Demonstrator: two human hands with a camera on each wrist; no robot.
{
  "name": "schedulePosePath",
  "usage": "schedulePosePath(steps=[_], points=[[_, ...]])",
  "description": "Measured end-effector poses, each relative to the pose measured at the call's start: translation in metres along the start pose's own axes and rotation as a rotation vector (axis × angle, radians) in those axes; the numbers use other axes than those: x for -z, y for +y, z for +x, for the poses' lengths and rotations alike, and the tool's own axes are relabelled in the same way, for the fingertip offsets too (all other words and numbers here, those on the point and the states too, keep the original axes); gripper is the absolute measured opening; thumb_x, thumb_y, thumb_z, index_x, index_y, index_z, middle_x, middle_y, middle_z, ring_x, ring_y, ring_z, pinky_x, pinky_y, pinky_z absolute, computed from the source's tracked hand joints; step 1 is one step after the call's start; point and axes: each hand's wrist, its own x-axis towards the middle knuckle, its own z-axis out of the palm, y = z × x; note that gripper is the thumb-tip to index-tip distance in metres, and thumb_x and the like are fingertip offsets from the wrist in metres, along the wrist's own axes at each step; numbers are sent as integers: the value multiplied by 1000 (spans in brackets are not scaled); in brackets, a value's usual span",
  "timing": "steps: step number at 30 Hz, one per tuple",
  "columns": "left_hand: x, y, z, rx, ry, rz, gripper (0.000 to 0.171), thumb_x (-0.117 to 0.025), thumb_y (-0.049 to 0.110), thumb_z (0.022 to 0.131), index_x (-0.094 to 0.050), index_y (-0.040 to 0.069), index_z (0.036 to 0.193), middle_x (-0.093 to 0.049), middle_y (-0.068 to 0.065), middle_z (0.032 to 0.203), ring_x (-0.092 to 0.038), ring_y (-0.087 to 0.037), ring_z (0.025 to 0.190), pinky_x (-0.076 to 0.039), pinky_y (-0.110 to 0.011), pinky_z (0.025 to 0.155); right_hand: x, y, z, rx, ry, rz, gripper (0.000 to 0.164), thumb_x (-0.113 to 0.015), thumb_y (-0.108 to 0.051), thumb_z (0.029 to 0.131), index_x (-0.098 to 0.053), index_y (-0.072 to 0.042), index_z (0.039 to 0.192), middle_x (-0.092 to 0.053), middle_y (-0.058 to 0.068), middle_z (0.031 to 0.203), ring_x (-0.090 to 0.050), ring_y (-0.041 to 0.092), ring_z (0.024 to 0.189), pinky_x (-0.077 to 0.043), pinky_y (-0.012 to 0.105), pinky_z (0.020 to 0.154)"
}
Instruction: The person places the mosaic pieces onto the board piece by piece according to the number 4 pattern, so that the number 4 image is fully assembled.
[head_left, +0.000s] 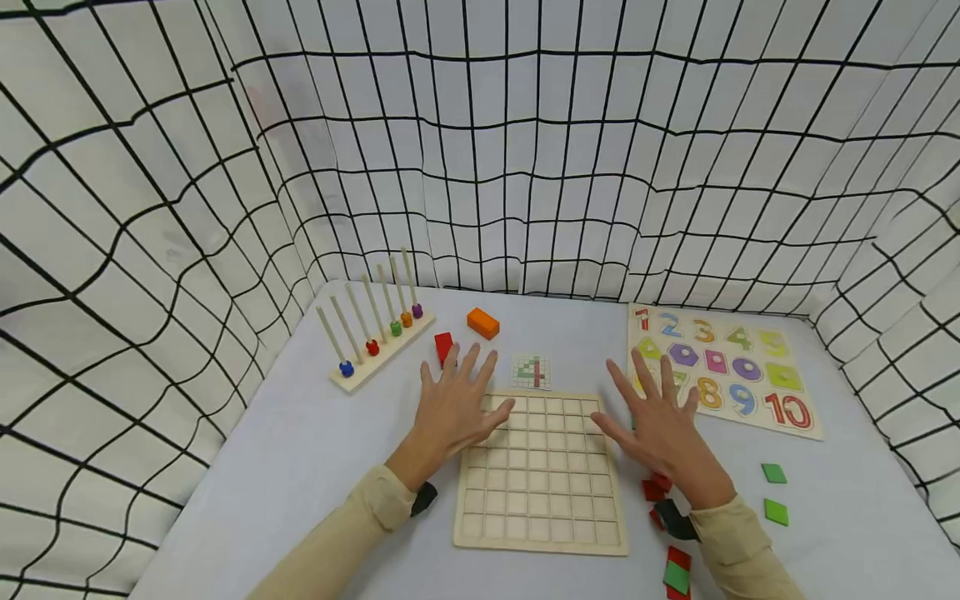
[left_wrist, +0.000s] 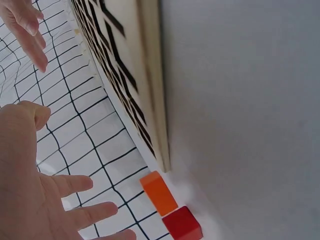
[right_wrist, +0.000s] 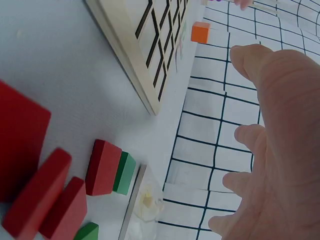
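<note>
My left hand (head_left: 453, 408) is held with fingers spread over the upper left edge of a wooden grid board (head_left: 536, 483), and nothing is in it. On the other side my right hand (head_left: 663, 429), also spread and holding nothing, overlaps the board's right side and the lower left of a number puzzle (head_left: 757, 375) in the head view. The grid's square cells are bare. Just beyond the board lies a small card (head_left: 531, 372) with a green and red 4 on a grid. Red tiles (right_wrist: 102, 167) and green tiles (right_wrist: 124, 172) lie near the right hand, some partly hidden beneath it.
A peg stand (head_left: 382, 354) with coloured beads rises at the back left. An orange block (head_left: 483, 323) and a red block (head_left: 443, 346) lie beyond the left hand. Two green tiles (head_left: 776, 511) lie at the right. White walls with black netting (head_left: 525, 167) enclose the table.
</note>
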Motion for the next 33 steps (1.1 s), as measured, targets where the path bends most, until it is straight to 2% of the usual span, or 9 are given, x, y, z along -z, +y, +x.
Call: schedulePosePath(steps=[6,11,17,20,24,28,31,33], points=[[-6,-4,-7,24,-14,-31,83,-50,70,101,-39,21,167,-39,-12,173,-32,-45,162,-28,-84,118,0,5,-3,15,-21,28,85,-62,-60,101,-31,-24,170,-15,20,180,-4,57,164,-8,96,110],[-3,-9,-9,-14,5,-23,82,-52,69,101,-38,22,168,-39,-12,173,-34,-44,161,-29,-83,119,8,9,-1,17,-26,36,85,-64,-58,101,-30,-23,171,-13,18,181,-3,52,165,-6,93,114],[1,-14,-13,-67,-32,-24,84,-52,69,101,-35,22,169,-36,-12,175,-31,-43,162,-28,-81,121,7,15,-5,4,-49,29,85,-62,-59,102,-29,-24,171,-12,18,181,-4,52,165,-7,92,115],[2,-17,-17,-128,-54,-32,85,-55,67,101,-34,20,169,-34,-13,176,-32,-43,162,-30,-78,121,5,21,-9,-10,-53,17,85,-62,-58,102,-29,-23,171,-13,20,181,-6,54,164,-8,92,115],[6,-26,-24,-233,-160,-56,91,-60,67,100,-28,21,172,-24,-10,180,-28,-41,164,-30,-72,126,7,28,-12,-14,-68,19,84,-62,-57,102,-28,-22,171,-14,20,180,-11,54,163,-11,91,116],[9,-37,-33,-332,-315,-132,106,-71,69,93,-23,19,173,-15,-8,182,-18,-39,168,-22,-70,130,11,35,-13,8,-84,34,83,-63,-55,103,-31,-19,170,-18,20,179,-17,53,162,-16,88,117],[9,-44,-39,-373,-409,-163,122,-79,71,84,-18,12,173,-11,-13,183,-11,-41,169,-17,-71,131,11,42,-14,59,-79,58,77,-70,-47,102,-42,-14,165,-26,22,177,-20,53,161,-20,85,118],[8,-47,-43,-381,-445,-164,132,-82,72,80,-15,6,172,-8,-16,182,-9,-43,169,-14,-71,132,10,47,-15,108,-71,72,70,-74,-41,99,-51,-12,159,-32,23,174,-21,52,160,-22,83,118]])
